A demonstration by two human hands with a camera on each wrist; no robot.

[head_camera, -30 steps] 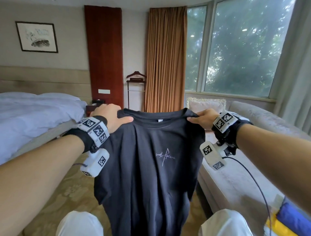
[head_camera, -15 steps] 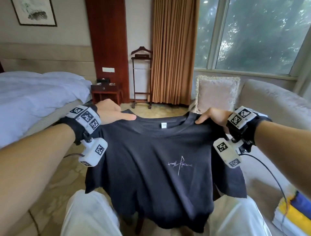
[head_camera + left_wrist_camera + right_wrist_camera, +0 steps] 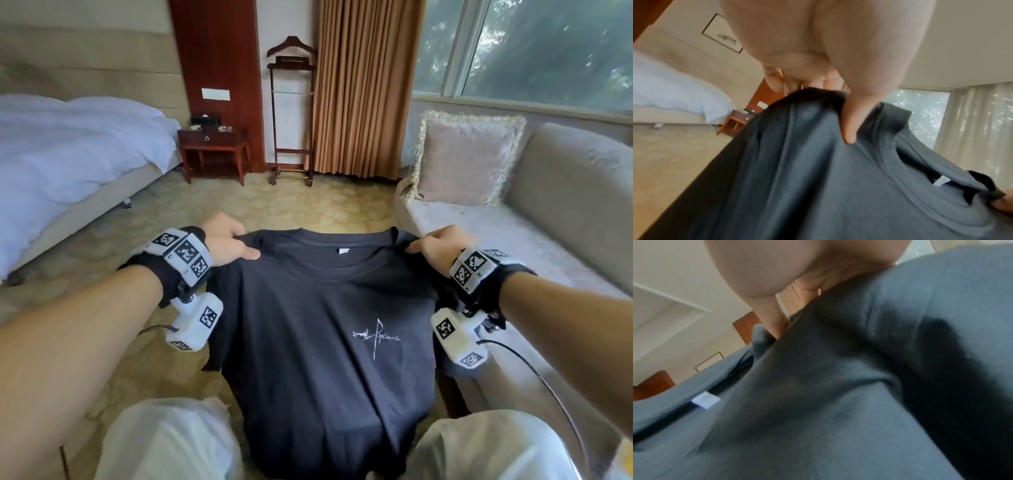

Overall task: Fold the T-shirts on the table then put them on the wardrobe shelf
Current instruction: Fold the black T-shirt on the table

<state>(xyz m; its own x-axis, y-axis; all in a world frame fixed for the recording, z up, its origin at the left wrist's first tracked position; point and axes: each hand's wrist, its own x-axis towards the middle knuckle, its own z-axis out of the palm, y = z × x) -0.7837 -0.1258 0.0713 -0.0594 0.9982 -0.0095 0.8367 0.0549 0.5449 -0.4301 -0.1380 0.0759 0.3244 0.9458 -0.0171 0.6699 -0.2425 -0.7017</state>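
A black T-shirt (image 3: 318,342) with a small white script print on its chest hangs spread out in front of me, front side up, its hem drooping between my knees. My left hand (image 3: 229,243) pinches its left shoulder beside the collar, thumb on top (image 3: 849,129). My right hand (image 3: 438,245) grips the right shoulder, fingers curled into the cloth (image 3: 838,353). A white neck label (image 3: 103,251) shows inside the collar. The shirt's sleeves hang below my wrists, partly hidden.
A bed (image 3: 68,154) with white bedding lies on the left. A wooden nightstand (image 3: 212,150) and a valet stand (image 3: 291,109) are ahead by the brown curtain. A beige sofa (image 3: 548,222) with a fringed cushion (image 3: 466,157) runs along the right. Carpet lies between them.
Both hands have lowered the shirt from an upright hang to a flatter spread over my lap, and my view has tilted downward.
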